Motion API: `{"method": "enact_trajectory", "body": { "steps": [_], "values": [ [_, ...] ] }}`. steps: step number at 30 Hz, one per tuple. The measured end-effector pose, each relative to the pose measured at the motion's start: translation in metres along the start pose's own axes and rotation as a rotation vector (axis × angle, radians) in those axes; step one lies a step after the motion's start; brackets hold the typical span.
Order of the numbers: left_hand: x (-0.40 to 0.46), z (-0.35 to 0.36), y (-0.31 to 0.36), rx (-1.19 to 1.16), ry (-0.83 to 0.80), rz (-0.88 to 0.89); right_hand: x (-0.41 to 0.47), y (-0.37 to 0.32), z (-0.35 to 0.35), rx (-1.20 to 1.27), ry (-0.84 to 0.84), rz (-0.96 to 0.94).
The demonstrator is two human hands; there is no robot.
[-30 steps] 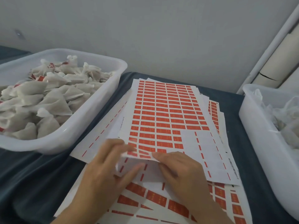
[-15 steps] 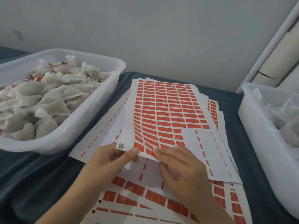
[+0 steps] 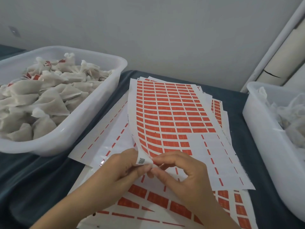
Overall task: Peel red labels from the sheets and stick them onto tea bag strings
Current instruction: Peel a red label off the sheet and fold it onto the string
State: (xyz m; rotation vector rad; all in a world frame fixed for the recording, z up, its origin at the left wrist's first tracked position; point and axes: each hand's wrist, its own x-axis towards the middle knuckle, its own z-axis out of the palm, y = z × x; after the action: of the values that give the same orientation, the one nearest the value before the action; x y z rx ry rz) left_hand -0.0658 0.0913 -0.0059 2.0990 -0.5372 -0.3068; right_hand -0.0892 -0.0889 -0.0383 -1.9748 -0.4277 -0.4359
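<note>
A white sheet of red labels (image 3: 171, 113) lies on top of a pile of sheets in the middle of the table. Its near left corner, with a small square code, is curled up. My left hand (image 3: 118, 171) pinches that corner between thumb and fingers. My right hand (image 3: 179, 172) meets it from the right, with thumb and forefinger pinching at the sheet's edge by the lowest red labels. The near right part of the sheet is bare backing with red dashes. Tea bags (image 3: 41, 100) fill a white tub at the left, some with red labels.
The left white tub (image 3: 92, 116) stands on a dark blue cloth (image 3: 41, 179). A second white tub (image 3: 267, 142) at the right holds white bags. More label sheets (image 3: 148, 204) lie under my hands. A spent sheet (image 3: 105, 134) pokes out at the left. A wall rises behind.
The sheet's near left corner has been lifted and curled further up and to the right. Both hands moved together at that corner, and my right fingers now pinch its edge.
</note>
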Motion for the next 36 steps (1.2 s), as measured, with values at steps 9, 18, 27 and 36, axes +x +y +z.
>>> {"method": "enact_trajectory", "body": {
  "steps": [9,18,27,36],
  "values": [
    [0.001,-0.001,0.001,0.158,-0.057,0.105,0.001,0.002,-0.001,-0.081,-0.029,-0.054],
    [0.0,-0.006,0.004,0.108,-0.089,0.195,-0.002,0.001,0.003,-0.09,-0.004,-0.045],
    [-0.002,-0.01,0.008,0.069,-0.108,0.078,0.002,-0.008,0.003,0.066,-0.031,0.302],
    [-0.014,-0.058,-0.037,0.018,-0.102,-0.205,0.016,-0.003,-0.028,0.51,0.325,0.651]
  ]
}}
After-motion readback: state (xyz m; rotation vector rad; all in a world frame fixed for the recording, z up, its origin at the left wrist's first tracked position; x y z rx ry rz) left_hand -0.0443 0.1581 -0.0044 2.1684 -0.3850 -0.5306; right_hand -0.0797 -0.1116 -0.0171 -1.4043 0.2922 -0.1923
